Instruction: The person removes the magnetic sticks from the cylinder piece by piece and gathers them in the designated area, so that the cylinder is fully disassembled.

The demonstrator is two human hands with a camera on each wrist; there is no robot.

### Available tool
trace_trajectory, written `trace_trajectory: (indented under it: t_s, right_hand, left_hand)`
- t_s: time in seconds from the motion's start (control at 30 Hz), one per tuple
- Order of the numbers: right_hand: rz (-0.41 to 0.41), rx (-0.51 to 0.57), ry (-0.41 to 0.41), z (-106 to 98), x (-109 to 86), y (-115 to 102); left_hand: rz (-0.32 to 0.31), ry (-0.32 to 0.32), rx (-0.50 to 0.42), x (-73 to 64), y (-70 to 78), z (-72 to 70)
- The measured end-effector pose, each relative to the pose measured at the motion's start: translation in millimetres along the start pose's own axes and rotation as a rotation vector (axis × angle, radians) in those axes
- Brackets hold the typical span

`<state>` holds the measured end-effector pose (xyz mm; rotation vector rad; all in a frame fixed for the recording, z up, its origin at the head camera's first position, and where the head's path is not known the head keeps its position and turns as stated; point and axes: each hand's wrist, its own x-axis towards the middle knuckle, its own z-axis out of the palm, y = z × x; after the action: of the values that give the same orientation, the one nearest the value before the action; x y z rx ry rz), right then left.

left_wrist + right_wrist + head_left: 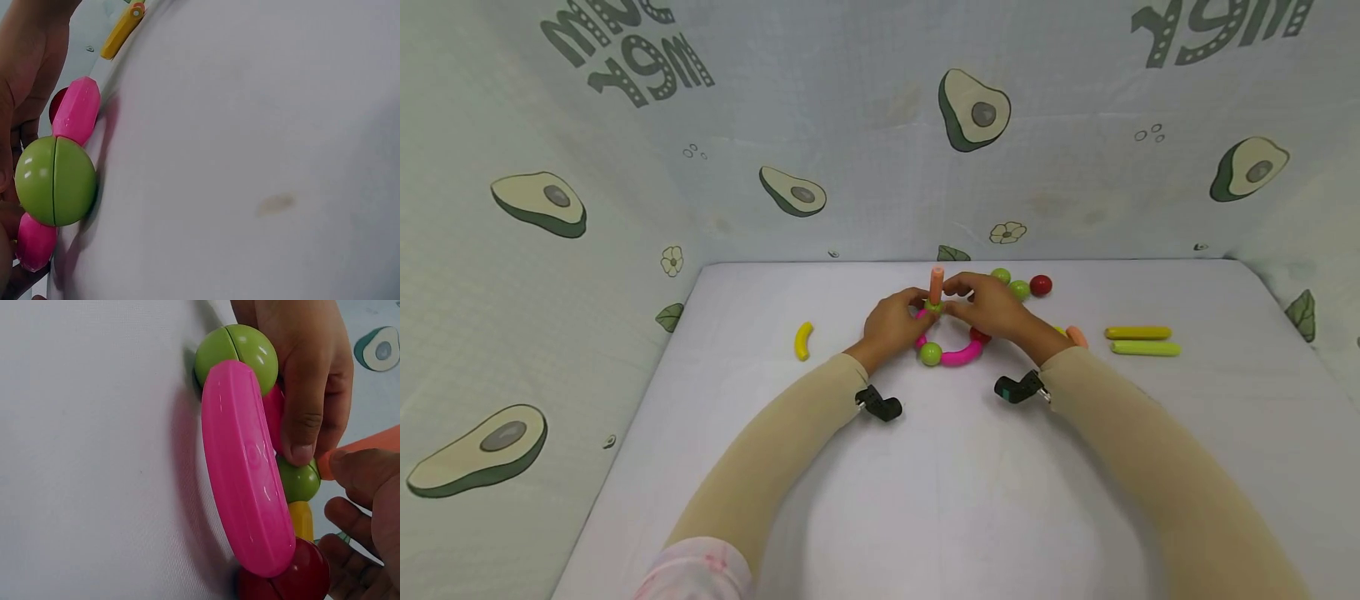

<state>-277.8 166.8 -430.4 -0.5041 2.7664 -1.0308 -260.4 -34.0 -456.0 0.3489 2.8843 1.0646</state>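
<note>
Below the upright orange stick (936, 285), my left hand (891, 325) pinches a small green ball (300, 480) at its base. The right hand (992, 308) has its thumb against the stick's lower end in the right wrist view, its index fingertip close beside it in the head view. The green ball belongs to a ring of joined pieces lying on the table. Its near side has another green ball (931, 354) and a curved pink piece (962, 355); a red ball (980, 335) is at the right, partly hidden by the right hand. A yellow piece (302, 519) shows behind the pink one.
A curved yellow piece (803, 341) lies left of the ring. Beyond the right hand are two green balls (1018, 289) and a red ball (1041, 286). An orange piece (1077, 336) lies by the right wrist; yellow (1138, 332) and lime (1146, 348) sticks lie farther right.
</note>
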Motion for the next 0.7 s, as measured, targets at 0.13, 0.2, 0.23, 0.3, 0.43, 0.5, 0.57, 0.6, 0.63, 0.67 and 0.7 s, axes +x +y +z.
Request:
trace_trajectory:
  t_s: [0.13, 0.2, 0.23, 0.3, 0.43, 0.5, 0.57, 0.6, 0.63, 0.67, 0.7]
  right_hand:
    - [-0.004, 0.001, -0.005, 4, 3.3, -2]
    - [-0.005, -0.002, -0.008, 6, 4.6, -4]
    - [-0.002, -0.002, -0.008, 7, 5.0, -4]
    - [0.003, -0.005, -0.006, 9, 5.2, -6]
    - [0.011, -0.013, 0.010, 12, 4.8, -7]
    - [0.011, -0.014, 0.017, 12, 4.5, -8]
    - [0.008, -0.023, 0.021, 13, 3.8, -9]
    - [0.007, -0.032, 0.024, 13, 3.7, -9]
    - [0.006, -0.042, 0.025, 13, 3.4, -9]
    - [0.005, -0.053, 0.026, 13, 3.1, -9]
    - [0.004, -0.063, 0.025, 13, 2.8, -9]
  left_hand:
    - [-0.008, 0.009, 0.002, 0.5, -0.5, 1.8]
    - [-0.015, 0.015, 0.000, 0.9, -0.9, 2.8]
    - [-0.018, 0.017, -0.001, 1.0, -1.0, 3.3]
    - [-0.024, 0.021, -0.005, 1.1, -1.0, 4.0]
    - [-0.025, 0.027, -0.016, 0.9, -0.2, 4.3]
    - [-0.022, 0.029, -0.019, 0.5, 0.0, 4.1]
    - [-0.019, 0.033, -0.015, 0.4, 0.0, 3.9]
    - [-0.018, 0.034, -0.012, 0.3, 0.0, 3.9]
    - [-0.016, 0.035, -0.008, 0.2, -0.2, 3.9]
    - [-0.013, 0.035, -0.004, 0.2, -0.3, 3.8]
    - [-0.011, 0.034, -0.001, 0.2, -0.5, 3.8]
